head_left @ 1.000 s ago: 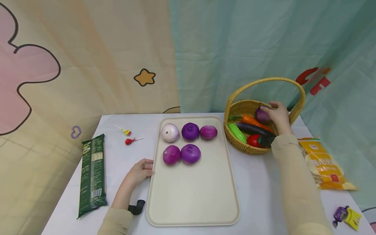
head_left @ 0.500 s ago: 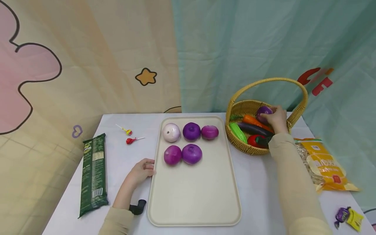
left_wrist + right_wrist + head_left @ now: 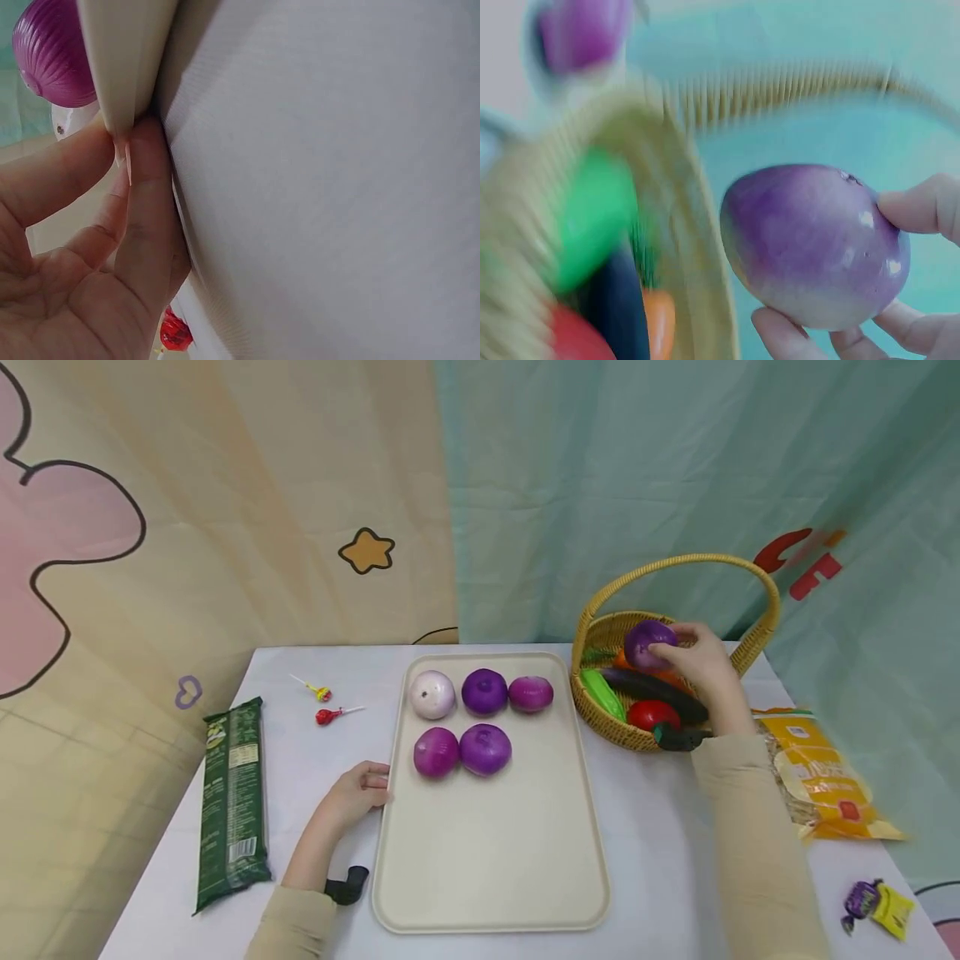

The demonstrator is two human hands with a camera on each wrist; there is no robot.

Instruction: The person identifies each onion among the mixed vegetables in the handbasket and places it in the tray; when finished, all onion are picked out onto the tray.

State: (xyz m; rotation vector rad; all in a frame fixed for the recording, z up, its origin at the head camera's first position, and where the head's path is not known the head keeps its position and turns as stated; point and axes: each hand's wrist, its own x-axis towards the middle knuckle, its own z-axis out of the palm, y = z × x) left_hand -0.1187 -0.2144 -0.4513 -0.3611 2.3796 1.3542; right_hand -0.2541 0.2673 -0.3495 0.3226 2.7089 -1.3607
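Observation:
My right hand (image 3: 693, 658) grips a purple onion (image 3: 647, 643) (image 3: 814, 244) and holds it just above the wicker basket (image 3: 626, 739). Fingertips (image 3: 919, 210) wrap its right side in the blurred right wrist view. My left hand (image 3: 358, 793) (image 3: 90, 247) pinches the left rim of the cream tray (image 3: 487, 860) (image 3: 124, 60), thumb above and fingers beneath. On the tray's far half lie a pale onion (image 3: 432, 694) and several purple onions (image 3: 484, 691), one (image 3: 52, 52) seen close in the left wrist view.
The basket holds a carrot, an aubergine (image 3: 652, 687), a green vegetable (image 3: 600, 693) and a red one (image 3: 652, 716). A green packet (image 3: 232, 802) and two lollipops (image 3: 330, 716) lie left of the tray. A yellow bag (image 3: 825, 781) and sweets (image 3: 873, 906) lie right.
My right hand has lifted the purple onion out of the basket's contents and carried it up and to the left. My left hand has stayed on the tray's rim.

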